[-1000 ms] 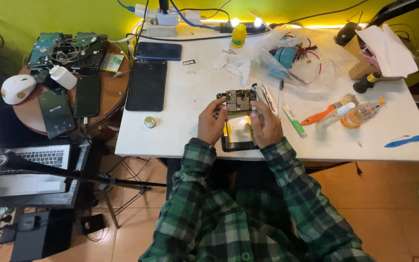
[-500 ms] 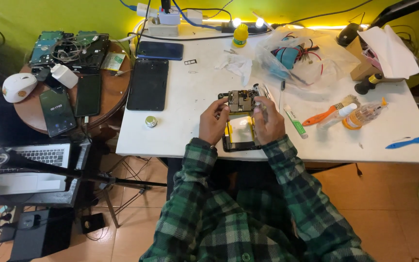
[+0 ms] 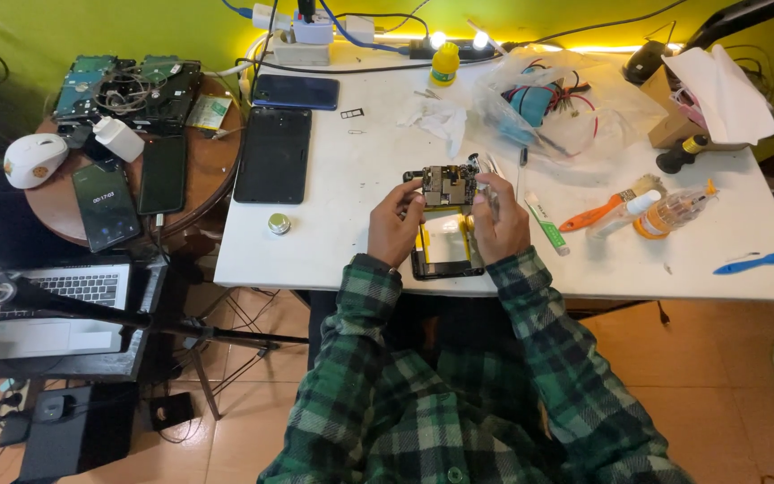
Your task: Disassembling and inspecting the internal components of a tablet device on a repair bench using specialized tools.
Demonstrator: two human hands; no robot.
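Circuit board point(image 3: 445, 185), frame centre: small, dark, packed with metal shields and chips, held flat just above the opened phone point(image 3: 446, 251) with its yellow-edged black frame. My left hand point(image 3: 396, 224) grips the board's left edge, my right hand point(image 3: 499, 220) grips the right edge. Both sit over the white table point(image 3: 351, 233).

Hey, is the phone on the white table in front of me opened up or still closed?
Opened up. The phone shell lies with its inside exposed, and both hands, left hand and right hand, hold its circuit board above it.
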